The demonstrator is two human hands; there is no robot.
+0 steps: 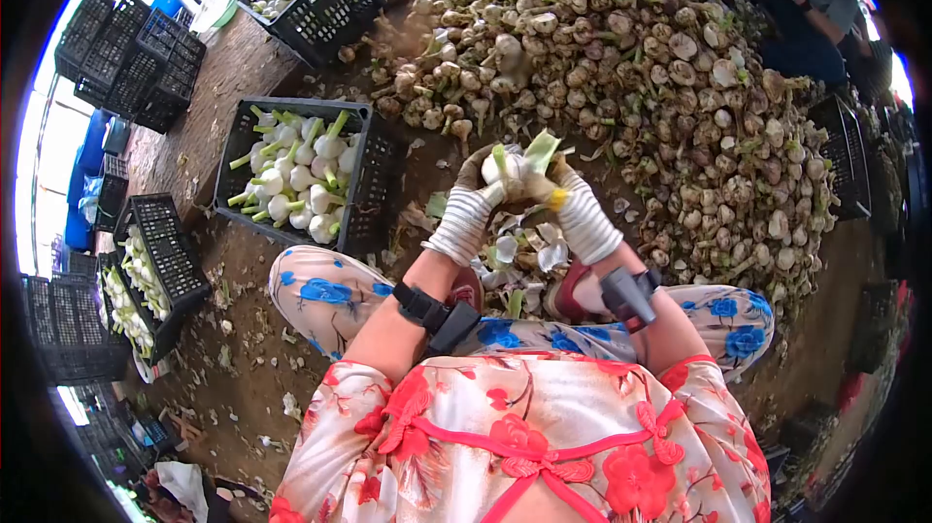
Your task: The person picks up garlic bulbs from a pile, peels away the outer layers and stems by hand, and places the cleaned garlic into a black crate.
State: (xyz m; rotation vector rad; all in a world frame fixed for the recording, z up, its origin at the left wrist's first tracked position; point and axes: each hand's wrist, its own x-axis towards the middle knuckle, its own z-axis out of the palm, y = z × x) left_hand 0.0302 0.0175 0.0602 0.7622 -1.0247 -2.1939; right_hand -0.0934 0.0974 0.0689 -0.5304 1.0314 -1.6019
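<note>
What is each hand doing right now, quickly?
Left hand: closed around a white garlic bulb.
Right hand: closed on leafy peel beside the bulb; the exact finger grip cannot be told.

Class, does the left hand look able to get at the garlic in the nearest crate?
Probably yes: the crate is open-topped, with nothing standing between it and the left hand, though that hand holds a bulb.

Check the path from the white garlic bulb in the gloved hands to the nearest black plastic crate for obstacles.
The white bulb has only the left hand around it and the black crate's near wall in its way; nothing else visible stands between.
</note>
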